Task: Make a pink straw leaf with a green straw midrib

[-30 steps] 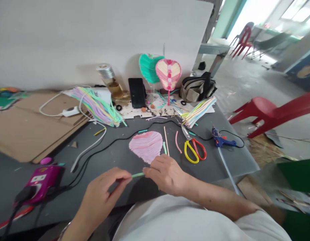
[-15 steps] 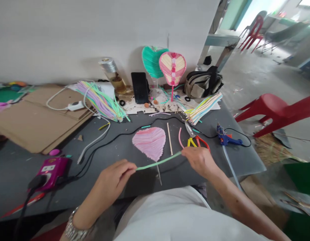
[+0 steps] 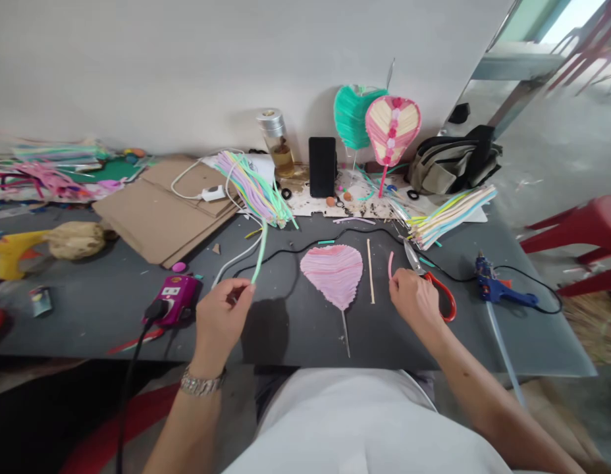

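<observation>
Green strip rises from the pinched fingers of the left hand, above the table. The right hand is at a pink strip, by the scissors; I can't tell whether it grips. Behind, a lidded jar holds amber liquid, near a phone. A pink fan lies between the hands.

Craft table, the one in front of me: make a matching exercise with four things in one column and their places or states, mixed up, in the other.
1. Green strip
2. Blue glue gun
3. Black phone
4. Pink pleated piece

A. Standing upright near the bottle
B. Toward the right end of the table
C. Lying flat
D. Held in the left hand

Pairs: 1-D, 2-B, 3-A, 4-C
</observation>
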Motion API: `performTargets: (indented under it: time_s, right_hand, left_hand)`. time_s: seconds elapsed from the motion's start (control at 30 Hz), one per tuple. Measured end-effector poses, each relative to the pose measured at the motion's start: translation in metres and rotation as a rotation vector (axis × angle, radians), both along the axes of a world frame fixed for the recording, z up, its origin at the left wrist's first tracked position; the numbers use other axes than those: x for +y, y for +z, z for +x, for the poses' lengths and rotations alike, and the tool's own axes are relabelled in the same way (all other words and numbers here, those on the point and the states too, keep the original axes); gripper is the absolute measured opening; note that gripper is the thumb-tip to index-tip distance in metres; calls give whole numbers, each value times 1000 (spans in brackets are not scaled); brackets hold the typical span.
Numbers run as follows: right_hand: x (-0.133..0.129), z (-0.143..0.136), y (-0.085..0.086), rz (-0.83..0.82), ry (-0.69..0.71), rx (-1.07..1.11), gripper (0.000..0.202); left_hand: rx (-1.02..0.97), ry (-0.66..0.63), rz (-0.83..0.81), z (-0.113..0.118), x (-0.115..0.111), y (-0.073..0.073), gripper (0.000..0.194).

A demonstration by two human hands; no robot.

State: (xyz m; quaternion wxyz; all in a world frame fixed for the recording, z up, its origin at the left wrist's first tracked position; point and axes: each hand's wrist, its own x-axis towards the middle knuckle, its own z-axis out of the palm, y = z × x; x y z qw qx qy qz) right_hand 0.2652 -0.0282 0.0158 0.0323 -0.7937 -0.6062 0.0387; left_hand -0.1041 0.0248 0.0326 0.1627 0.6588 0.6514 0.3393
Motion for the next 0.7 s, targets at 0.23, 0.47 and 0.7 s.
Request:
performTargets:
  time_s: [0.23,0.47,0.7]
  right_hand:
    - [-5,5,-2,218,41,406,15]
    - [-10,-29,-12,203,31,1137,11]
    - [-10,-56,-8,445,360,559,13]
  left_hand:
    - [48,86,141,5,14,-11,45]
    - [-772,-188,-455,99,-14,-15,45]
    - [-1349,-14,-586,140,-22,-4,66]
